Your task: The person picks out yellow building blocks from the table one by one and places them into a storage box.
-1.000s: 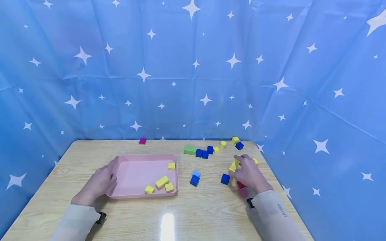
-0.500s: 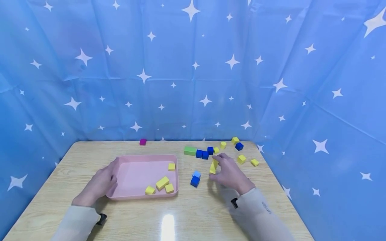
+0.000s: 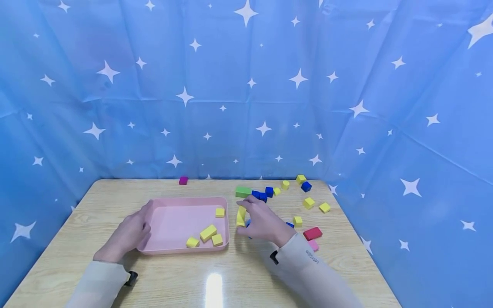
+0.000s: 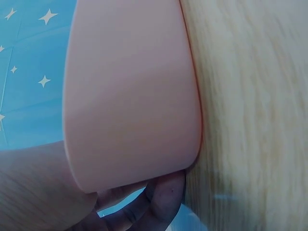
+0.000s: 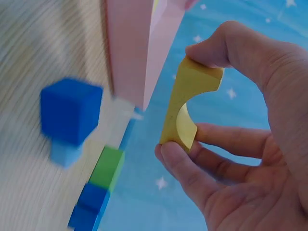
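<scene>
In the head view my right hand [image 3: 265, 222] is just right of the pink tray [image 3: 173, 222], raised over the table. Its thumb and fingertips pinch a yellow arch block [image 5: 173, 108] by its two ends; the curved cutout shows clearly in the right wrist view. My left hand [image 3: 125, 235] grips the tray's left side, with fingers curled against the pink wall [image 4: 130, 96]. Inside the tray lie several yellow blocks, among them a rectangular block [image 3: 208, 233] and a small cube [image 3: 220, 212]. A dark blue cube [image 5: 72, 108] is partly hidden behind my right hand in the head view.
Behind the right hand stand a green block [image 3: 243, 191] and several blue cubes [image 3: 269, 191]. Loose yellow blocks [image 3: 308, 202] lie to the right, with a red block [image 3: 313, 233] and a pink one [image 3: 313, 245]. A magenta block [image 3: 183, 181] sits at the back edge.
My right hand has carried the yellow arch block leftward from the right side of the table to beside the tray. My left hand and the tray have stayed put.
</scene>
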The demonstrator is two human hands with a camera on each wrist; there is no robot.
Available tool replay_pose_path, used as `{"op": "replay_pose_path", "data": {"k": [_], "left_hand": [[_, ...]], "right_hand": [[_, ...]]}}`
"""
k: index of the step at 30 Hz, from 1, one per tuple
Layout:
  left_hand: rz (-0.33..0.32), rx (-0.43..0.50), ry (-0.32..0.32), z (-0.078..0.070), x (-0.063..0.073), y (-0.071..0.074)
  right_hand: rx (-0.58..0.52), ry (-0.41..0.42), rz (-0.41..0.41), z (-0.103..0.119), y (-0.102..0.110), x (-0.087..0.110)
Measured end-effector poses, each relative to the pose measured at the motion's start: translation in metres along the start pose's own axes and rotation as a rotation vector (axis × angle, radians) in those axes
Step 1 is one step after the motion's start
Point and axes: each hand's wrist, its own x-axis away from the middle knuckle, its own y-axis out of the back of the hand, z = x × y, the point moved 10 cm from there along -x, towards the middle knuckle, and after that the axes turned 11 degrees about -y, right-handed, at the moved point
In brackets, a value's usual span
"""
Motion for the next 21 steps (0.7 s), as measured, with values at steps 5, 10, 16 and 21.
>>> {"op": "replay_pose_path", "data": {"k": [5,10,16,21], "left_hand": [[0.002,0.003,-0.011,-0.002,-0.001,-0.001],[0.008,-0.010,-0.011,-0.001,0.000,-0.002],[-0.001,-0.014,-0.012,-0.001,0.000,0.001],[-0.004,-0.020,-0.014,-0.001,-0.001,0.002]], "right_hand": [[0.016,0.026,0.056,0.021,-0.018,-0.009],[0.088,0.106,0.087,0.037,-0.032,-0.017],[0.175,0.171,0.104,0.046,-0.040,-0.026],[0.200,0.175,0.147,0.048,-0.045,-0.030]]}}
